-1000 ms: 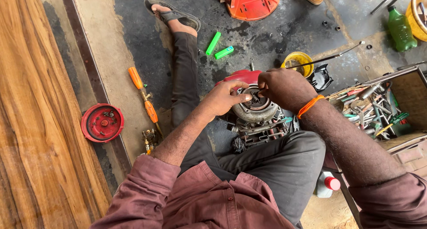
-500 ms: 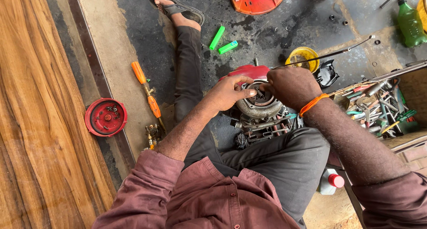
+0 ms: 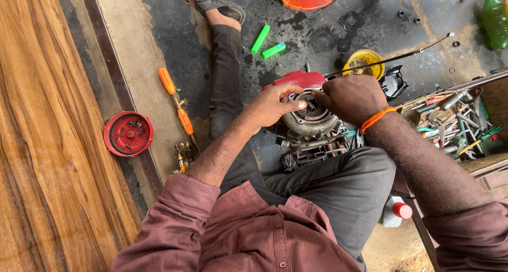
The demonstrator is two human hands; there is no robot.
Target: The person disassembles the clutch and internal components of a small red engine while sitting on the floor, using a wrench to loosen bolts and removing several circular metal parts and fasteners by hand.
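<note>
Sitting between the person's legs on the floor, the small engine is being worked from above. The left hand is curling its fingers against the round metal flywheel, while the right hand is pinching something small at its centre.

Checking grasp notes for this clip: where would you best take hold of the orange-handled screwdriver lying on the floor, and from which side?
Probably the upper orange handle of the screwdriver, taken from above. It lies flat on the concrete floor, slanting away from the red round cover, with bare floor either side of that end. The lower end sits beside small metal parts, so it looks more crowded.
</note>
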